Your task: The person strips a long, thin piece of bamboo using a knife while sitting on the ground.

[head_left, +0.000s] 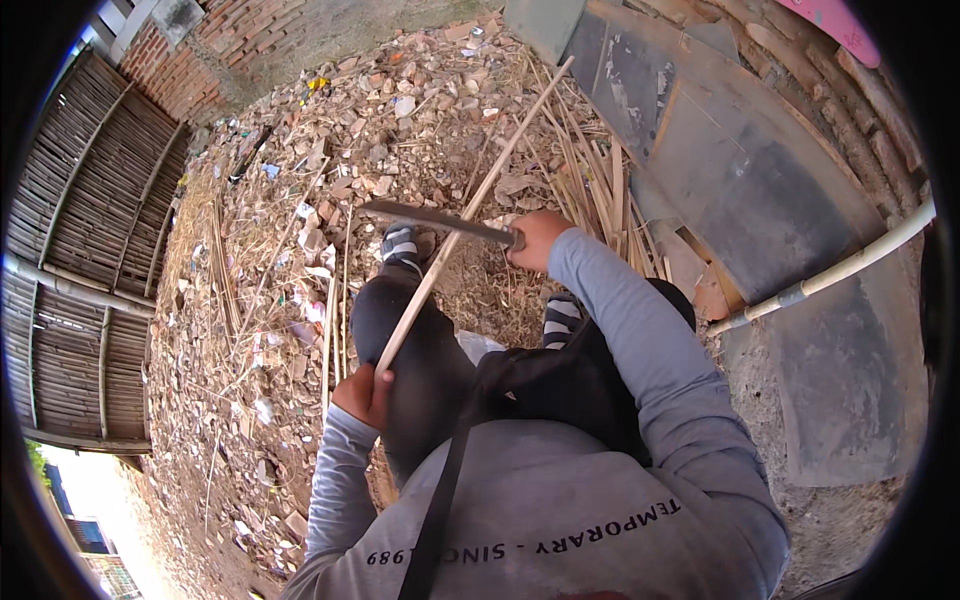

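My left hand [364, 396] is closed round the near end of a long pale bamboo strip [420, 297], beside my left knee. From there the strip slants up and away to the right, its far end above the rubble. In my right hand [541, 240] is the handle of a machete [440, 220] with a dark, broad blade. The blade points left and lies across the strip at about its middle; whether its edge touches the wood I cannot tell.
Split bamboo strips [600, 190] lie in a pile ahead on the right, and a few thin ones [334, 330] lie left of my leg. Broken brick and litter cover the ground. Dark panels [760, 180] and a pale pole [850, 258] stand right; a bamboo fence [80, 200] stands left.
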The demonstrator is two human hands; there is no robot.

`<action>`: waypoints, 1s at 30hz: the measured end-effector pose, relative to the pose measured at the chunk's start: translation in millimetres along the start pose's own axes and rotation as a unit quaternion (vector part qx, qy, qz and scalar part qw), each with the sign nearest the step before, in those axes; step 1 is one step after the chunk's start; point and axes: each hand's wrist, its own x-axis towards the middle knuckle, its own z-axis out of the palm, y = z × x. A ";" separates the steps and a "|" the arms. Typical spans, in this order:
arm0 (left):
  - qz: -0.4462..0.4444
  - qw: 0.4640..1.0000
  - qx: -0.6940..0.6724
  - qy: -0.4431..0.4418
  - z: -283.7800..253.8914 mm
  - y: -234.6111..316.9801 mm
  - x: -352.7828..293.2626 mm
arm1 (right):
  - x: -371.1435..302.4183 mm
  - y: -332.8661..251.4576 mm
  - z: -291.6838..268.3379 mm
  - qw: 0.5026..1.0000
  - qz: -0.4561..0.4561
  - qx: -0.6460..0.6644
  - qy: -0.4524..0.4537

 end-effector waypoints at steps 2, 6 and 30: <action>-0.004 1.000 0.012 -0.002 -0.6 0.2 -1.4 | 1.8 9.4 1.5 1.000 0.016 -0.012 0.009; -0.014 1.000 0.018 -0.002 -4.6 -2.6 -6.1 | -12.9 -21.5 2.4 0.997 -0.043 -0.051 -0.035; -0.029 0.999 0.032 0.010 -2.0 -10.4 -12.1 | -12.6 -25.9 -1.6 0.996 -0.076 -0.053 -0.007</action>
